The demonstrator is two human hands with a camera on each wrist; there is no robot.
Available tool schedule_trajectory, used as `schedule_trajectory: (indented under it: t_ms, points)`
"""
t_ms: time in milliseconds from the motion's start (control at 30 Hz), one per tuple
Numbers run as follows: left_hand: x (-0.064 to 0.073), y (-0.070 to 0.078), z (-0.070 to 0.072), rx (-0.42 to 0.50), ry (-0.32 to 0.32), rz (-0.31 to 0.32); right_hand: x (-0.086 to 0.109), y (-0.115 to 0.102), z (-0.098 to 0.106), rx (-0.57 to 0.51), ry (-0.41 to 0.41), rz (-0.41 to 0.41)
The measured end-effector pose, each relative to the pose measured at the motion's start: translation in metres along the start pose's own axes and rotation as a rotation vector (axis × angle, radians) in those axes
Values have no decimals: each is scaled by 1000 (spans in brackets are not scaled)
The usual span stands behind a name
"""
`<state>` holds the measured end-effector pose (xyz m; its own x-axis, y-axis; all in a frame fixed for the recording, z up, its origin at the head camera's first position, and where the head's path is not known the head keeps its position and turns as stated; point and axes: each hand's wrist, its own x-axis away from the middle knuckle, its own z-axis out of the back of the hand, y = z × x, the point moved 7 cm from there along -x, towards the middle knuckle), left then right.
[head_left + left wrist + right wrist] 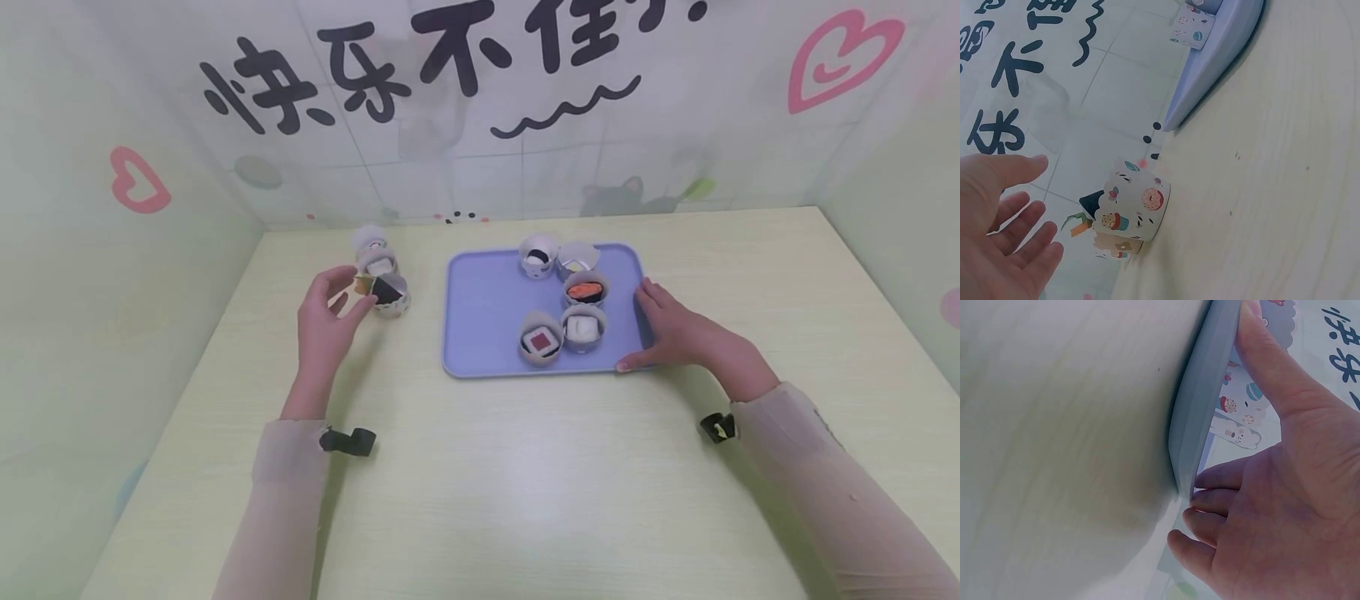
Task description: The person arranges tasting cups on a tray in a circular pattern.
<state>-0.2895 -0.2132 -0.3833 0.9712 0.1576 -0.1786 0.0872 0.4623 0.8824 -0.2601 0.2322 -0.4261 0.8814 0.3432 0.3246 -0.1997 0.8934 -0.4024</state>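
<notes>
On the left, my left hand (330, 321) is spread beside a patterned paper cup (393, 302). In that cup sits a sushi hand roll (386, 290), dark and cone-like, with orange and green bits sticking out. The left wrist view shows the thumb and fingers apart from the cup (1138, 203), with a gap between. My right hand (678, 333) spans the near right corner of a blue tray (480, 317), thumb at the front rim and fingers along the right side. Seen from the right wrist, the fingertips (1204, 499) meet the tray's rim.
Two more cups (377, 263) stand behind the hand roll's cup. Several cups are on the tray, among them one with an orange-topped sushi (585, 292), a white piece (582, 330) and a red-centred roll (541, 342). A printed wall (420, 192) closes the back.
</notes>
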Motion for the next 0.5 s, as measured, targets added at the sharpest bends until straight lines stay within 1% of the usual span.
schedule_trajectory:
  t_ms: [133, 233, 400, 500]
  points:
    - [-2, -9, 0, -7, 15, 25, 0, 0, 0, -2, 2, 1]
    - [-3, -16, -1, -8, 24, 56, 0, -1, 1, -2, 2, 4]
    - [-4, -26, -3, 26, 35, 101, 0, -1, 1, -2, 0, 4]
    - [-4, -30, -6, 43, 24, 126, 1, -1, 1, -3, -3, 3]
